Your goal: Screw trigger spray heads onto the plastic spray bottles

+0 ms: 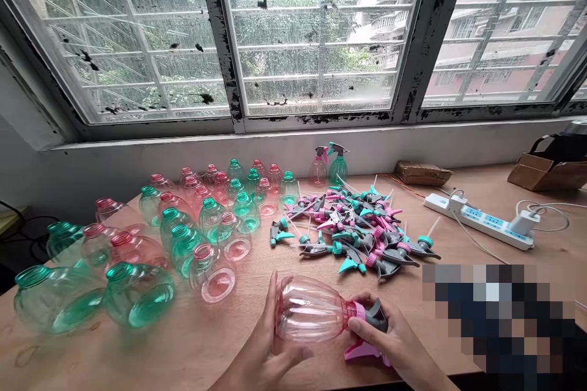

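Note:
A clear pink spray bottle (312,310) lies on its side in the air just above the table's front part, its neck to the right. My left hand (270,333) cups its base, with the thumb below and fingers behind. At the neck, my right hand (394,330) grips the grey and pink trigger sprayer head (369,317), thumb on the pink collar. The head sits on the bottle's neck; whether it is fully screwed on I cannot tell. The pink trigger points down toward me.
Many open green and pink bottles (211,269) stand at left. A pile of loose sprayer heads (348,226) lies beyond my hands. Two bottles with heads (338,168) stand by the wall. At right are a power strip (481,220), a brown package (422,173) and a cardboard box (545,171).

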A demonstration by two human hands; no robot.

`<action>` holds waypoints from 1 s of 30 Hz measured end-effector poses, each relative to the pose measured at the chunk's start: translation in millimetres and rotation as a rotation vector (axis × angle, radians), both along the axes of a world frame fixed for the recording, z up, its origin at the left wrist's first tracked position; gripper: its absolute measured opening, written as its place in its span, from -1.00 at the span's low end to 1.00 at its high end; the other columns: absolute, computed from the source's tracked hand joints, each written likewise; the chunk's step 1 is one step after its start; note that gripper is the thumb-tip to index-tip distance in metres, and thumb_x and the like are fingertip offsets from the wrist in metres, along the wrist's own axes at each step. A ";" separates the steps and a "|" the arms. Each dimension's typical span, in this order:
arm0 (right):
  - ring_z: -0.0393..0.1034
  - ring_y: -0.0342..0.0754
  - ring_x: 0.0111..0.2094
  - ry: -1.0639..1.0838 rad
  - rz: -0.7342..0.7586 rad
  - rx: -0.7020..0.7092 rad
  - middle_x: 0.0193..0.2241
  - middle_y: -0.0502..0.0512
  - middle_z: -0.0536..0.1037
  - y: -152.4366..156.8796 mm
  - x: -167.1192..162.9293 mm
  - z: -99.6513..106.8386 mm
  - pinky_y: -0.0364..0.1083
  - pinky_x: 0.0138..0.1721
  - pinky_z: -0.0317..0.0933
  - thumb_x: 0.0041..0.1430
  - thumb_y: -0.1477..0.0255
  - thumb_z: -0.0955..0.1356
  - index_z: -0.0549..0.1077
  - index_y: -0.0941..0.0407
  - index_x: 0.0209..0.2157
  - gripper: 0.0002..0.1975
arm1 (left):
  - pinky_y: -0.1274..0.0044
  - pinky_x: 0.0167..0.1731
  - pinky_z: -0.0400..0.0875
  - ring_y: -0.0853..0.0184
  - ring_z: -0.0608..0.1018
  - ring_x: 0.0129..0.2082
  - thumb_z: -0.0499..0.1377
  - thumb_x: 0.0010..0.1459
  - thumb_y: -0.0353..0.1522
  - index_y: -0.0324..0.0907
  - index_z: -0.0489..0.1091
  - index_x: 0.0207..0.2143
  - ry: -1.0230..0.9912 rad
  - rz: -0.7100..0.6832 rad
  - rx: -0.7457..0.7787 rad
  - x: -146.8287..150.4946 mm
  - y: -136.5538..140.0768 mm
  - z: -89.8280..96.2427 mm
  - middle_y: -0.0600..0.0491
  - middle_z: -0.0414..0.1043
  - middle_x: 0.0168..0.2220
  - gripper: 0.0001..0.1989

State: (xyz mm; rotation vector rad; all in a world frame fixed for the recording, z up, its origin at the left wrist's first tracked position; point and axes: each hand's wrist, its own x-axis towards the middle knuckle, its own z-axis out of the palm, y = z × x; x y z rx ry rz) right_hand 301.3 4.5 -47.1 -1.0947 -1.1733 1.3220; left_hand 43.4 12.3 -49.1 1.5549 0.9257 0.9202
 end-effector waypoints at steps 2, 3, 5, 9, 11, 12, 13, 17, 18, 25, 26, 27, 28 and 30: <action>0.40 -0.08 -0.47 -0.005 0.001 0.009 -0.49 -0.03 0.57 0.3 0.3 0.3 -0.15 -0.41 0.30 0.03 0.17 0.54 0.57 0.11 -0.30 -0.68 | 0.14 0.39 -0.15 -0.02 -0.04 0.44 0.31 0.17 -0.09 0.06 -0.51 0.42 0.000 -0.015 -0.010 -1.3 1.2 -1.4 -0.09 -0.24 0.49 0.12; 0.40 -0.08 -0.47 -0.009 0.003 0.009 -0.49 -0.04 0.56 0.5 0.4 0.1 -0.16 -0.42 0.30 0.03 0.17 0.54 0.57 0.11 -0.30 -0.68 | 0.14 0.39 -0.16 -0.03 -0.03 0.44 0.31 0.18 -0.10 0.05 -0.48 0.43 0.016 -0.022 -0.011 -2.0 1.9 -1.6 -0.10 -0.22 0.48 0.10; 0.40 -0.09 -0.49 -0.013 0.006 -0.004 -0.52 -0.05 0.56 0.9 0.8 -0.8 -0.16 -0.42 0.28 0.04 0.16 0.54 0.55 0.11 -0.30 -0.68 | 0.14 0.39 -0.12 -0.05 0.05 0.42 0.31 0.18 -0.13 0.03 -0.38 0.44 0.041 -0.038 -0.007 -3.0 2.9 -1.2 -0.11 -0.15 0.47 0.05; 0.41 -0.10 -0.52 0.002 -0.008 -0.041 -0.55 -0.06 0.57 1.8 1.4 -3.9 -0.16 -0.44 0.25 0.03 0.15 0.54 0.52 0.12 -0.27 -0.64 | 0.14 0.35 0.03 -0.05 0.21 0.34 0.31 0.20 -0.16 0.09 -0.31 0.43 0.017 -0.059 0.009 -2.6 2.7 0.5 -0.08 -0.12 0.45 -0.01; 0.41 -0.10 -0.53 0.011 -0.012 -0.048 -0.56 -0.07 0.58 2.3 1.5 -5.0 -0.15 -0.44 0.24 0.03 0.16 0.54 0.51 0.12 -0.27 -0.63 | 0.12 0.34 0.03 -0.05 0.24 0.32 0.29 0.22 -0.16 0.17 -0.34 0.42 0.010 -0.052 0.021 -1.7 2.2 0.3 -0.05 -0.20 0.47 -0.02; 0.41 -0.10 -0.53 0.016 -0.012 -0.048 -0.56 -0.07 0.58 2.4 1.4 -5.3 -0.15 -0.44 0.25 0.03 0.15 0.54 0.50 0.12 -0.27 -0.63 | 0.11 0.34 0.03 -0.05 0.26 0.31 0.28 0.23 -0.16 0.21 -0.35 0.42 0.013 -0.046 0.026 -1.3 2.0 0.0 -0.03 -0.24 0.48 -0.03; 0.41 -0.10 -0.53 0.019 -0.010 -0.048 -0.56 -0.07 0.58 2.6 1.3 -5.5 -0.15 -0.44 0.25 0.03 0.15 0.54 0.50 0.12 -0.27 -0.62 | 0.10 0.34 0.03 -0.04 0.28 0.30 0.27 0.24 -0.17 0.24 -0.37 0.41 0.021 -0.040 0.032 -0.9 1.8 -0.2 -0.02 -0.26 0.48 -0.04; 0.41 -0.11 -0.52 0.024 0.000 -0.045 -0.56 -0.07 0.57 2.4 0.8 -5.3 -0.15 -0.43 0.26 0.03 0.15 0.55 0.51 0.13 -0.27 -0.62 | 0.11 0.32 0.07 -0.02 0.33 0.27 0.28 0.23 -0.20 0.28 -0.39 0.40 0.055 -0.040 0.041 -1.6 1.3 -0.4 -0.01 -0.20 0.47 -0.02; 0.40 -0.12 -0.53 0.023 0.001 -0.047 -0.56 -0.08 0.57 2.2 0.7 -5.0 -0.16 -0.44 0.26 0.03 0.15 0.55 0.51 0.13 -0.27 -0.62 | 0.11 0.32 0.07 -0.02 0.32 0.28 0.31 0.21 -0.21 0.27 -0.40 0.40 0.058 -0.041 0.039 -2.3 1.2 -0.7 -0.01 -0.20 0.47 0.01; 0.41 -0.11 -0.54 0.031 0.005 -0.043 -0.58 -0.06 0.58 1.4 -0.3 -2.1 -0.16 -0.46 0.26 0.02 0.15 0.55 0.51 0.13 -0.28 -0.63 | 0.09 0.39 -0.17 -0.04 0.01 0.42 0.27 0.23 -0.16 0.15 -0.42 0.42 0.063 -0.048 0.042 -4.9 3.0 -4.7 0.00 -0.32 0.50 0.00; 0.41 -0.11 -0.54 0.030 -0.001 -0.038 -0.57 -0.07 0.58 1.5 -0.4 -1.7 -0.17 -0.46 0.26 0.02 0.15 0.55 0.52 0.13 -0.29 -0.63 | 0.09 0.39 -0.17 -0.04 0.00 0.42 0.27 0.22 -0.15 0.13 -0.39 0.43 0.072 -0.039 0.052 -4.4 3.2 -4.5 -0.01 -0.31 0.49 -0.01; 0.40 -0.12 -0.54 0.027 -0.006 -0.033 -0.57 -0.07 0.57 1.6 -0.5 -1.3 -0.17 -0.46 0.26 0.02 0.16 0.55 0.52 0.12 -0.29 -0.64 | 0.09 0.38 -0.15 -0.05 0.02 0.42 0.27 0.22 -0.15 0.13 -0.38 0.43 0.077 -0.031 0.057 -3.9 3.3 -4.0 -0.02 -0.30 0.49 -0.01; 0.40 -0.12 -0.53 0.022 -0.008 -0.029 -0.56 -0.07 0.57 1.6 -0.6 -0.9 -0.18 -0.47 0.26 0.02 0.16 0.55 0.52 0.12 -0.30 -0.65 | 0.10 0.38 -0.12 -0.05 0.07 0.40 0.27 0.23 -0.14 0.15 -0.38 0.42 0.075 -0.026 0.054 -3.4 3.1 -3.5 -0.02 -0.29 0.49 -0.02; 0.41 -0.11 -0.53 0.007 -0.005 -0.019 -0.56 -0.06 0.58 1.6 -0.7 -0.4 -0.18 -0.47 0.27 0.03 0.17 0.54 0.53 0.11 -0.30 -0.66 | 0.11 0.37 -0.05 -0.03 0.21 0.35 0.24 0.25 -0.13 0.23 -0.41 0.41 0.048 -0.032 0.025 -2.6 2.5 -2.6 0.01 -0.28 0.49 -0.04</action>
